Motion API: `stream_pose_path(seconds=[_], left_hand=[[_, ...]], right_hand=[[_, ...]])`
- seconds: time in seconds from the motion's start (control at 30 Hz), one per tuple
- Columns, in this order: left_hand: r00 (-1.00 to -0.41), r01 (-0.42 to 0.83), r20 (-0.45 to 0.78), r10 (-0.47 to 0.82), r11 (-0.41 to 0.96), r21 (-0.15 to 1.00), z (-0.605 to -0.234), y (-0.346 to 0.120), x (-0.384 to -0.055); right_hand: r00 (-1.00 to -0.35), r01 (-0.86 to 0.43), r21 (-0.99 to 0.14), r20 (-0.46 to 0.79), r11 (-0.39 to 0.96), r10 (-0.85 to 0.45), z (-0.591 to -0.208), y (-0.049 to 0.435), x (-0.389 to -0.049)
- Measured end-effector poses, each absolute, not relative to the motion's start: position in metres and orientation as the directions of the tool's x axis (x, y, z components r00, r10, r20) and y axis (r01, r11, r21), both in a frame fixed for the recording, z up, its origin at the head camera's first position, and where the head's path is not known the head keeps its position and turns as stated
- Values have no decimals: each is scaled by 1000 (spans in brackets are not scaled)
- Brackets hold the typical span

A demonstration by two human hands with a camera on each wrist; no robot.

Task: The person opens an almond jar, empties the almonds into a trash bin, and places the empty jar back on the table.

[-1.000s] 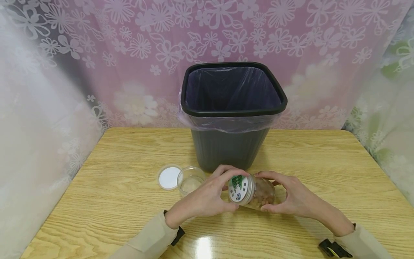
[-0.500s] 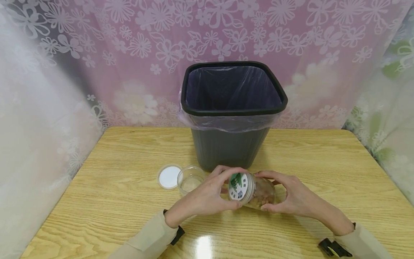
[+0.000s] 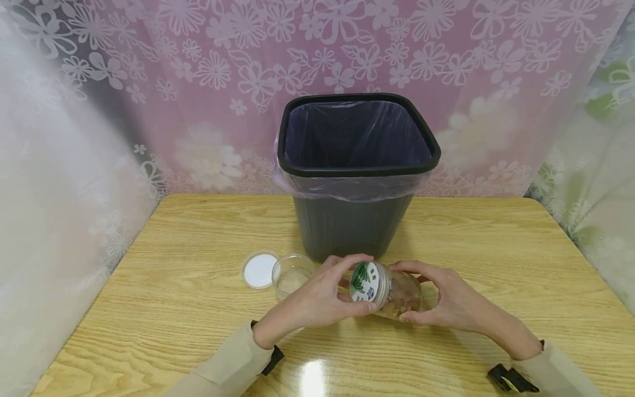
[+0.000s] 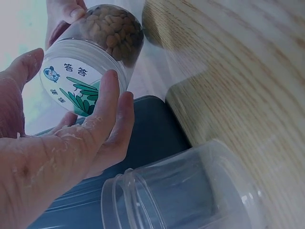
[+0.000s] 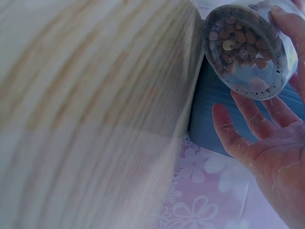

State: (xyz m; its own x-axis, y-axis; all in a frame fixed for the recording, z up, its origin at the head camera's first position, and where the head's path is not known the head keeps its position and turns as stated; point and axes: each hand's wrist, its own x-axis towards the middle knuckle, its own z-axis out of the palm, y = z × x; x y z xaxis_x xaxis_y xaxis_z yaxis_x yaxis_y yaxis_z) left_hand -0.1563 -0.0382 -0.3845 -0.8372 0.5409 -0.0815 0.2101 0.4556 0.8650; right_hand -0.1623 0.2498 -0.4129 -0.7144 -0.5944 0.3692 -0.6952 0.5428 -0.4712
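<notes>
A clear jar [image 3: 404,295] of small brown nut-like pieces lies tilted low over the table, its lid end facing left. The right hand [image 3: 448,298] grips the jar's body near the base, thumb below and fingers above. At the other end, the left hand [image 3: 322,295] holds the lid [image 3: 366,282] by its edge between thumb and fingers. Green leaves and dark characters are printed on the white lid. In the left wrist view the lid [image 4: 78,86] sits on the jar's neck. The right wrist view shows the jar's round base [image 5: 245,52].
Beside the left hand stands a clear lidless tub [image 3: 292,273], partly hidden by the wrist. A round white-centred lid [image 3: 260,270] lies left of it. Behind stands a dark bin [image 3: 352,226] with a plastic liner, on the wooden table [image 3: 208,231]; patterned curtains surround it.
The lid's printed face has turned anticlockwise, and the left thumb has moved up and right along its edge. The right hand and jar body have stayed almost in place.
</notes>
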Motion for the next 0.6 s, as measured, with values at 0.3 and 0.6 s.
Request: stream_pose_path(seconds=[0.3,0.6], left_hand=[[-850,187,-110,516,490,851,-384,-38,-154],[-823,244,-73,564,466,850,-385,-39,-154]], right_hand=[[-714,-695,-474,365,541,-598,-413,250,-162],[-724,-685,-479,360,549,-588,-413,250,-160]])
